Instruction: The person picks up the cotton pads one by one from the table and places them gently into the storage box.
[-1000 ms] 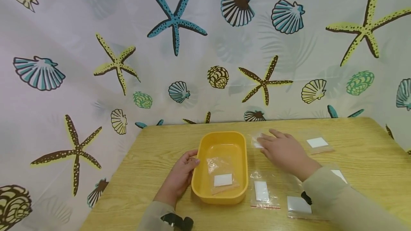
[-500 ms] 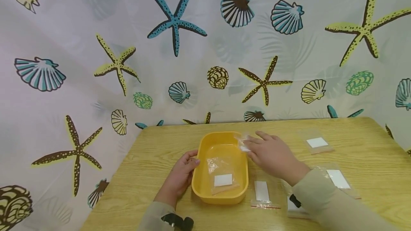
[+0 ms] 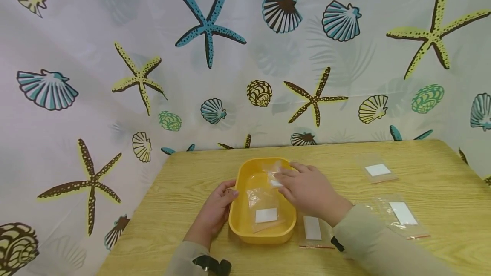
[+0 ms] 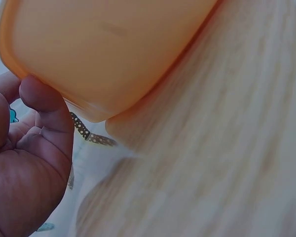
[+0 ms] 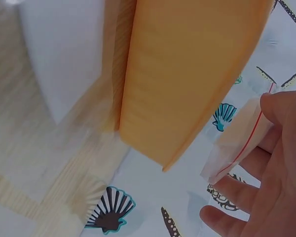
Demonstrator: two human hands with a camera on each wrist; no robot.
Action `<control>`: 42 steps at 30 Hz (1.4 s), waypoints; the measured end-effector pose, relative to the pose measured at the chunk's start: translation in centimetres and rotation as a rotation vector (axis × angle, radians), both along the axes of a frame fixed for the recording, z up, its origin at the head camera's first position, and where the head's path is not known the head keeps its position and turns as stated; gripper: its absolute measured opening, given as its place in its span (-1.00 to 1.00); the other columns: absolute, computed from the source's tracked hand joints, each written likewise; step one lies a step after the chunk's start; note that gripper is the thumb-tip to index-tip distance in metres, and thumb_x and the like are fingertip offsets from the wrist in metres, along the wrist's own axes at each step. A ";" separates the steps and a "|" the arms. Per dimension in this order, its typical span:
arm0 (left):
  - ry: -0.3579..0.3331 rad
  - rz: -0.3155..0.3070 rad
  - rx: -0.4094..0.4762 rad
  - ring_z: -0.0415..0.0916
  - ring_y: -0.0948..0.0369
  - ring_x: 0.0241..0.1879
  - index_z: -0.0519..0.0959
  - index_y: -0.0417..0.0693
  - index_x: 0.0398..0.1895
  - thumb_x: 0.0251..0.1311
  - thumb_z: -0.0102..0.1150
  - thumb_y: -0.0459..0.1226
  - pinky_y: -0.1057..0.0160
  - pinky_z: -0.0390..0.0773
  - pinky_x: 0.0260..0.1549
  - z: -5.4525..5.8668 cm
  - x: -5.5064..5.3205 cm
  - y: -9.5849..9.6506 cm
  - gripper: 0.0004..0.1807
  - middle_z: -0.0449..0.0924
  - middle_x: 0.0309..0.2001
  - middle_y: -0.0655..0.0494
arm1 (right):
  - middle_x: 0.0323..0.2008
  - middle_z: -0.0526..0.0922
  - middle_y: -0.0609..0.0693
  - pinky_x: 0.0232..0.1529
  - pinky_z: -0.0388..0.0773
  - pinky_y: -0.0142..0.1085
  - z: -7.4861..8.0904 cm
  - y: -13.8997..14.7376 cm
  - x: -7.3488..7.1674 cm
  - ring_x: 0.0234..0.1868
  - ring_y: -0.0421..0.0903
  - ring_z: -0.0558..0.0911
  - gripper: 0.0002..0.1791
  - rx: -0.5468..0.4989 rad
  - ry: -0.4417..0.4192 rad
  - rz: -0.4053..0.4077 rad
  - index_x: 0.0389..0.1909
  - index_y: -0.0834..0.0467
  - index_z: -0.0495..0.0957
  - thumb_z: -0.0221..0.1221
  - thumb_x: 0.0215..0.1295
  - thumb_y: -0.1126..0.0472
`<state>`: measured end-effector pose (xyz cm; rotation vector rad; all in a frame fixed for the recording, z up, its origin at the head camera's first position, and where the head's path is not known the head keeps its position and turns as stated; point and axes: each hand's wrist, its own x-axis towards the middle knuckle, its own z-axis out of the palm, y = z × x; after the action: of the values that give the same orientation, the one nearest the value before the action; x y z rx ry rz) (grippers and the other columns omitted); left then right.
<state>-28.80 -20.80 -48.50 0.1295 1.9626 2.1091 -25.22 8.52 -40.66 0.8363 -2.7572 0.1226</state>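
Note:
A yellow plastic tub [image 3: 264, 238] stands on the table, its long side running away from me. My left hand [image 3: 218, 205] grips its left rim; in the left wrist view the thumb [image 4: 42, 96] lies against the tub's wall. Over the tub's far right part, my right hand [image 3: 308, 191] pinches a small clear zip bag [image 5: 239, 136] with a red seal line, thumb against fingers. Inside that bag shows a pale flat piece. Another zip bag [image 3: 266, 215] with a white rectangle in it lies on the tub's floor.
Right of the tub lie more zip bags with white pieces: a near bag [image 3: 312, 228], one farther right [image 3: 403, 214] and one at the back [image 3: 377, 170]. My right sleeve hides part of the table [image 3: 192, 165]. Behind hangs a curtain [image 3: 245, 63] printed with shells and starfish.
My right hand has carried the zip bag leftward from the table, across the tub's right rim, to above its inside. My left hand has stayed on the tub.

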 end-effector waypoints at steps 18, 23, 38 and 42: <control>0.009 -0.009 0.013 0.57 0.08 -0.12 0.29 -0.14 0.43 0.51 0.06 -0.27 0.21 0.66 -0.17 -0.4 -0.2 0.0 -0.51 0.49 -0.01 -0.19 | 0.32 0.53 0.00 0.29 0.35 0.13 -1.0 -3.4 0.5 0.35 0.10 0.43 -0.47 0.039 -0.019 -0.012 0.35 -0.06 0.52 -0.02 0.53 -0.20; 0.003 0.002 0.008 0.55 0.06 -0.11 0.31 -0.11 0.43 0.52 0.03 -0.28 0.21 0.65 -0.15 -0.3 -0.2 0.1 -0.53 0.47 0.03 -0.23 | 0.33 0.52 0.04 0.31 0.32 0.13 -1.0 -3.4 0.7 0.36 0.11 0.42 -0.41 0.026 -0.056 -0.027 0.39 -0.08 0.48 -0.02 0.50 -0.26; -0.001 0.010 0.016 0.55 0.05 -0.10 0.31 -0.12 0.42 0.50 0.05 -0.30 0.20 0.65 -0.13 -0.2 -0.2 0.0 -0.52 0.47 0.04 -0.23 | 0.35 0.50 0.02 0.28 0.35 0.13 -1.0 -1.6 0.4 0.35 0.13 0.42 -0.41 0.039 -0.026 -0.003 0.38 -0.07 0.49 -0.05 0.51 -0.27; 0.009 0.009 0.011 0.55 0.07 -0.11 0.30 -0.14 0.43 0.51 0.05 -0.29 0.21 0.66 -0.15 -0.3 -0.2 0.0 -0.51 0.47 0.04 -0.23 | 0.35 0.49 0.03 0.27 0.36 0.13 -1.0 -0.9 0.4 0.35 0.14 0.43 -0.42 0.038 -0.010 0.012 0.38 -0.06 0.49 -0.04 0.51 -0.25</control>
<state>-28.97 -20.82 -48.77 0.1326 1.9599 2.1290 -24.83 7.61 -41.66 0.8640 -2.7726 0.0767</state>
